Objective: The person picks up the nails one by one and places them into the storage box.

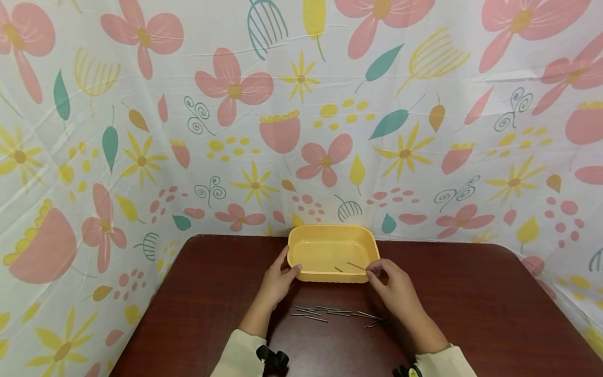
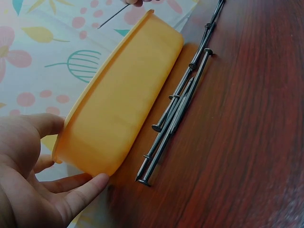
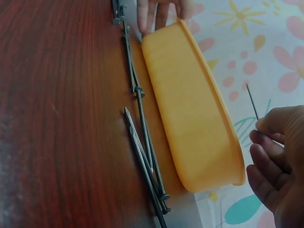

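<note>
A yellow plastic tray (image 1: 330,276) stands at the back of the table. My left hand (image 1: 277,281) grips its left end, thumb at the front corner and fingers along the side; the left wrist view shows this hand (image 2: 52,175) close up. Above the tray's right front rim, my right hand (image 1: 393,288) pinches a thin metal nail (image 1: 356,266) between thumb and fingertips. The nail (image 3: 252,101) points away from the hand (image 3: 280,156) in the right wrist view. A short dark mark (image 1: 338,269) shows inside the tray; I cannot tell whether it is a nail or a shadow.
Several loose nails (image 1: 308,312) lie in a rough row on the dark red-brown table (image 1: 212,293), in front of the tray. More nails (image 1: 374,319) lie near my right wrist, some overlapping. A flower-patterned cloth (image 1: 325,104) hangs behind the table and at its left.
</note>
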`<state>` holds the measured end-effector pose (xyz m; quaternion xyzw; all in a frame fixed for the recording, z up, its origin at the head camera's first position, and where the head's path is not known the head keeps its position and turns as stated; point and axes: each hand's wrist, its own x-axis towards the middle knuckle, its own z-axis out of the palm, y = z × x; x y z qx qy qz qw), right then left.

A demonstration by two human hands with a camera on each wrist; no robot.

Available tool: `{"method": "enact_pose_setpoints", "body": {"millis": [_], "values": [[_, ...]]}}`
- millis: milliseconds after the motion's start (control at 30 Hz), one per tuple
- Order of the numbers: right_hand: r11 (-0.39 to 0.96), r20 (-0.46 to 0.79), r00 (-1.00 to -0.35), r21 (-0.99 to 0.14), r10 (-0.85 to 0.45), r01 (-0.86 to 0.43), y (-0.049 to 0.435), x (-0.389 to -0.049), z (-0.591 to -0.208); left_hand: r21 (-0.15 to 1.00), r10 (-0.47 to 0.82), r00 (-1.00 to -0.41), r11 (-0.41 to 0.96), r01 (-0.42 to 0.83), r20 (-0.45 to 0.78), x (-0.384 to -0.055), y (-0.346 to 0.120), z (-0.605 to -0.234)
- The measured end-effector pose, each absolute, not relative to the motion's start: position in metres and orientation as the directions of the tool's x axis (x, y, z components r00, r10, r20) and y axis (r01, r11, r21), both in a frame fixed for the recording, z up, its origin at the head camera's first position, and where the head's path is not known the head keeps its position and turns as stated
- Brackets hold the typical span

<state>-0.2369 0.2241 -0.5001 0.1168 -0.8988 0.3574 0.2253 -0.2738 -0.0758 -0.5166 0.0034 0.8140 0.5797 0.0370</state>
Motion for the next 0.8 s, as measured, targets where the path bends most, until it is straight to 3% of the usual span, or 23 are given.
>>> {"method": "enact_pose_setpoints", "body": {"millis": [800], "values": [[0.695,0.562,-0.827,-0.597,0.005,-0.402,0.219,-0.259,-0.490,0.947,0.052,-0.997,0.319,-0.041,-0.061,-0.274,-0.076,-0.518]]}}
